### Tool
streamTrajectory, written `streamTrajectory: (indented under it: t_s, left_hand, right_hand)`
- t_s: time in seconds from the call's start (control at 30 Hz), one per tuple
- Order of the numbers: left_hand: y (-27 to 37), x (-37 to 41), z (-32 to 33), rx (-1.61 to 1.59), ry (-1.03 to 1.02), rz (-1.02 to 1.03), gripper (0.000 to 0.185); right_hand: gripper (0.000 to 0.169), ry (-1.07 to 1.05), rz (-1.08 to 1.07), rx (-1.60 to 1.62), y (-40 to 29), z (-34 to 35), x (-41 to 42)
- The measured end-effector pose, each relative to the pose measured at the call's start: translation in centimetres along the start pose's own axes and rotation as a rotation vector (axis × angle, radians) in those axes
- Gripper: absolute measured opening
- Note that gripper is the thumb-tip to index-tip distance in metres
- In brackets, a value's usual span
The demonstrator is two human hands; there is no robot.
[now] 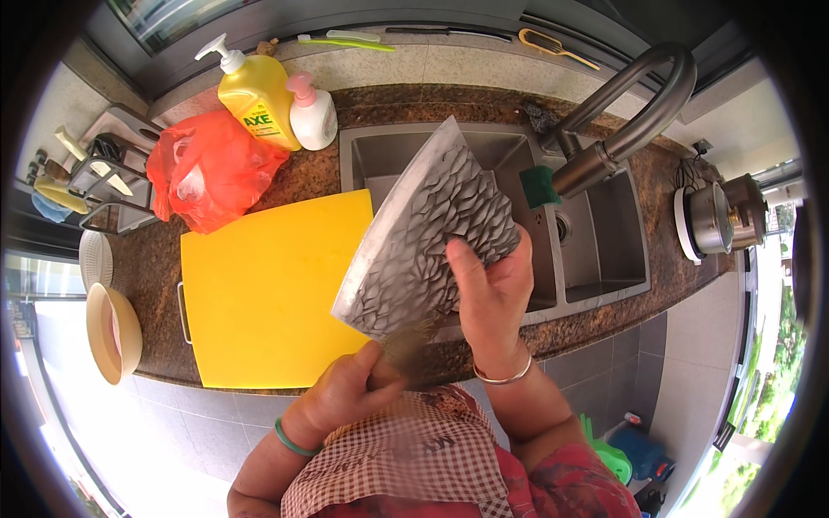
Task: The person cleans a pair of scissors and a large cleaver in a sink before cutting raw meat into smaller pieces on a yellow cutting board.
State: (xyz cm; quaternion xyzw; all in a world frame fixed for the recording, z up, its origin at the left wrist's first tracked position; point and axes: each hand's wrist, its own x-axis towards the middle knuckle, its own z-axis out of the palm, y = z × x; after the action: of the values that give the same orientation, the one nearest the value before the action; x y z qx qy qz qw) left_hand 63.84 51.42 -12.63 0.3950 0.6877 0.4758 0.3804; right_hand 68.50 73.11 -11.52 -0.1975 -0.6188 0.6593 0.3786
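Note:
A broad cleaver with a textured, scale-patterned steel blade point(414, 239) is held up at a slant in front of me, its pale edge facing the upper left. My left hand point(346, 388), a green bangle at its wrist, is closed around the brownish handle, which looks blurred. My right hand point(495, 301), wearing a silver bangle, grips the blade by its spine side, with the thumb lying on the near face. To the left, under the blade's lower tip in the view, lies a yellow cutting board point(278, 291). Behind the blade is a double-bowl steel sink point(589, 272).
A dark faucet point(622, 146) arches over the sink, with a green scouring pad point(539, 186) by its spout. A red plastic bag point(207, 168), yellow pump bottle point(256, 97), white pump bottle point(314, 120) and knife rack point(120, 188) stand left. Pots point(712, 217) sit far right.

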Motion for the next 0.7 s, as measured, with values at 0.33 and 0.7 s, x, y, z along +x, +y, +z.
streamTrajectory:
  t_s: [0.33, 0.7]
  left_hand:
    - [-1.0, 0.0, 0.6, 0.029, 0.031, -0.005, 0.033]
    - [-0.7, 0.2, 0.2, 0.122, 0.061, 0.033, 0.034]
  right_hand:
    - [0.051, -0.104, 0.076, 0.159, -0.8, 0.5, 0.0]
    - [0.023, 0.091, 0.093, 0.368, -0.7, 2.4, 0.5]
